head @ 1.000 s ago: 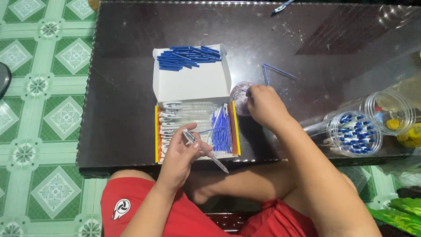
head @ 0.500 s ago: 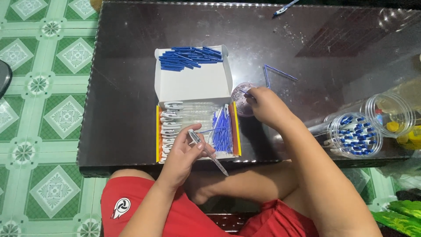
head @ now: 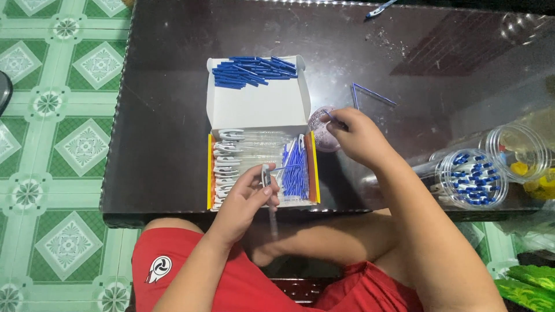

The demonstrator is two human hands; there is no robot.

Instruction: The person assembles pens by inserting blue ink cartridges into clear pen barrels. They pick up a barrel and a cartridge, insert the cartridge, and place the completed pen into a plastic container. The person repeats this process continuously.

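Both hands are busy at the near edge of the dark counter (head: 162,144). From my view, the left hand (head: 245,202) is closed around a clear pen barrel (head: 269,193), gripping it upright-ish over the front of the open box (head: 260,167), with the barrel's lower end hanging past the counter edge. The right hand (head: 358,136) pinches a thin blue refill (head: 334,120) between its fingertips, its tip over a small round clear dish (head: 321,128) just right of the box. Inside the box lie clear barrels on the left and a bunch of blue refills (head: 296,170) on the right. The raised box lid (head: 257,104) carries a heap of blue caps (head: 251,70). Well to the right lies a clear jar of blue pieces (head: 471,178).
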